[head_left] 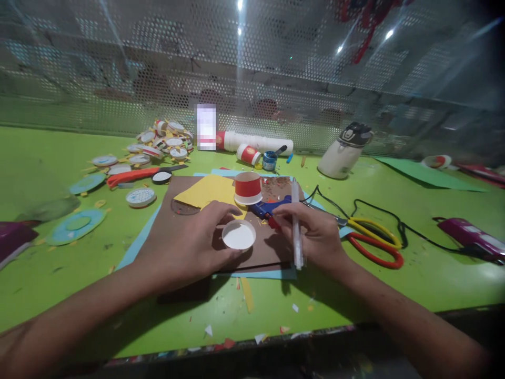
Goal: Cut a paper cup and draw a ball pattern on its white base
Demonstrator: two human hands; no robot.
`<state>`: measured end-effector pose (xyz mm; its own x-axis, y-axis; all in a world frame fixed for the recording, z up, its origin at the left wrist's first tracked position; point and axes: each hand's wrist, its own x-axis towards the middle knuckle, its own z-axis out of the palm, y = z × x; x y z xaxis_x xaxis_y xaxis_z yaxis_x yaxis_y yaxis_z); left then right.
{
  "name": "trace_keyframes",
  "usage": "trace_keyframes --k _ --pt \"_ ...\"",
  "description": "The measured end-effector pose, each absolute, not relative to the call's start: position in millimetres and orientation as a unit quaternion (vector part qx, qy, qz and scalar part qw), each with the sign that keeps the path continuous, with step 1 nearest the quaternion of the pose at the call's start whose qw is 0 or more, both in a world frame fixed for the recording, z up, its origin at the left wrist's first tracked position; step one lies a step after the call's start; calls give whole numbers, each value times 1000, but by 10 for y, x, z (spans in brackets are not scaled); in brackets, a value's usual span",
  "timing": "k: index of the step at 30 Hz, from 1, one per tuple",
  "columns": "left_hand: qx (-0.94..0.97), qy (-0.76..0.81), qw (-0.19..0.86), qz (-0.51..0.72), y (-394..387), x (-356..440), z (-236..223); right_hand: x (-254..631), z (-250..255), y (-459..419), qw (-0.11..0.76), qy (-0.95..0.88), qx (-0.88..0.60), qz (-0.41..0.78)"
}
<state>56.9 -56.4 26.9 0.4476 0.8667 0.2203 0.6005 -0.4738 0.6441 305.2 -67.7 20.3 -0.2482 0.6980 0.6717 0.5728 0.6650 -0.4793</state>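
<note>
My left hand (193,242) curves its thumb and fingers around a small, shallow white round cup piece (239,235), holding it by its rim over a brown board (158,231). In my right hand (315,229) is a slim, whitish translucent stick (296,226), held nearly upright between thumb and fingers; whether it is a pen or a glue stick I cannot tell. Just beyond my hands, a red and white paper cup (248,188) stands upside down on the board. A blue glue gun (272,207) lies behind my right fingers, partly hidden. Yellow paper (209,192) lies beside the cup.
Scissors (374,239) with yellow and red handles lie right of the board. A pile of decorated discs (169,142) sits at back left, near an orange-handled cutter (134,176). Stacked paper cups (256,143), a blue jar (270,160) and a jug (343,152) stand behind.
</note>
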Motion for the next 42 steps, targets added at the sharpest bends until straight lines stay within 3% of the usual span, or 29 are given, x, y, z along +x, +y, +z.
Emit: trace_keyframes --k 5,13,17,21,24,27,35,42 --pt "800 412 341 273 -548 542 169 2856 129 -751 481 -774 -390 135" --pt "852 404 250 220 -599 704 224 2804 40 -783 500 -715 -416 257" --pt "859 408 231 207 -634 696 245 2830 174 -798 511 -615 -434 415" --pt "830 433 282 209 -646 682 313 2830 232 -778 496 -517 -424 553" --pt "808 465 303 195 -622 652 327 2835 188 -729 510 -524 -444 518" --pt "803 510 259 167 -578 610 286 2846 126 -693 526 -537 -451 482" --pt "838 495 137 185 -537 570 238 2794 42 -780 486 -562 -421 520" --pt "865 416 210 186 -566 472 260 2731 239 -764 436 -723 -444 300"
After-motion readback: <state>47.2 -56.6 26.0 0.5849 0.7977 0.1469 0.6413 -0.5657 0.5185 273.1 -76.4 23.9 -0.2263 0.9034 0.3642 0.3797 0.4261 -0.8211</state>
